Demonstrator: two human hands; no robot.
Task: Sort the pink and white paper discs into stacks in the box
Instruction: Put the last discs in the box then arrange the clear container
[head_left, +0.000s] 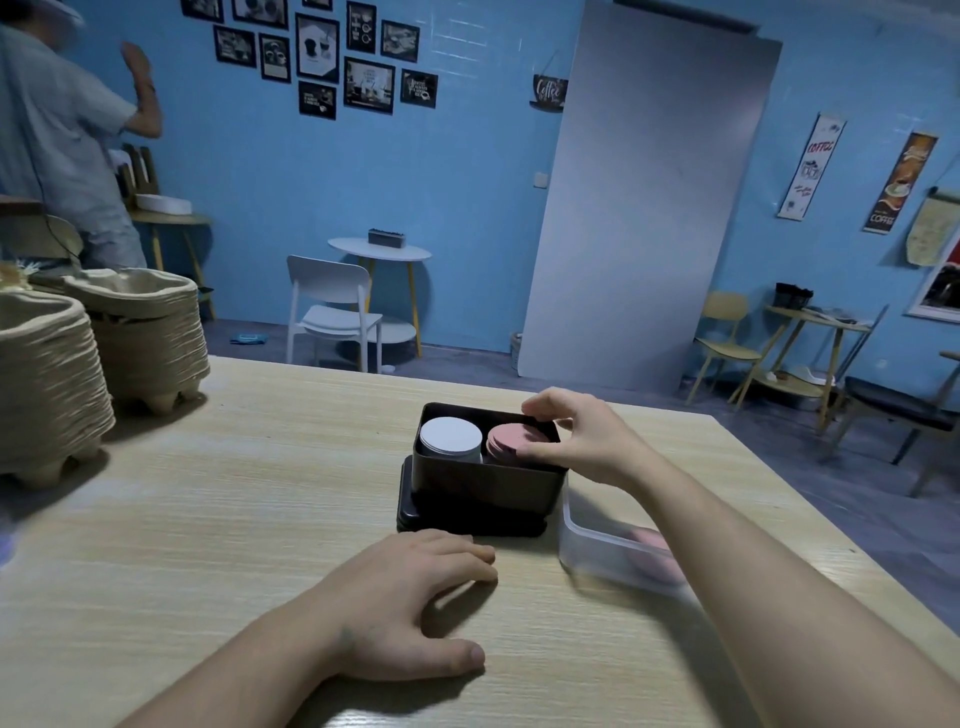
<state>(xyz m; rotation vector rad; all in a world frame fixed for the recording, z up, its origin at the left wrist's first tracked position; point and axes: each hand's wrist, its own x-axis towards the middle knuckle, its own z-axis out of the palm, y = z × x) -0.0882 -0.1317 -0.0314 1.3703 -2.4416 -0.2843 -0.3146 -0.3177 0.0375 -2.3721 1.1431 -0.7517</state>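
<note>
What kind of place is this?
Probably a small café or a mock-up of one: coffee posters and framed coffee prints on the blue wall, a small round table with a chair, and stacked pulp cup carriers.

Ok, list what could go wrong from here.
The pink stack in the grip of the right hand looks ragged-edged; letting go could fan discs toward the white stack. The box sits on its lid, unsteadied by the left hand, and may shift. The right forearm could clip the clear container.

You have one view: your head camera looks forward and down over the tabletop (260, 493), close behind the box (483, 483), facing the blue wall (415, 182) beyond the box.
</note>
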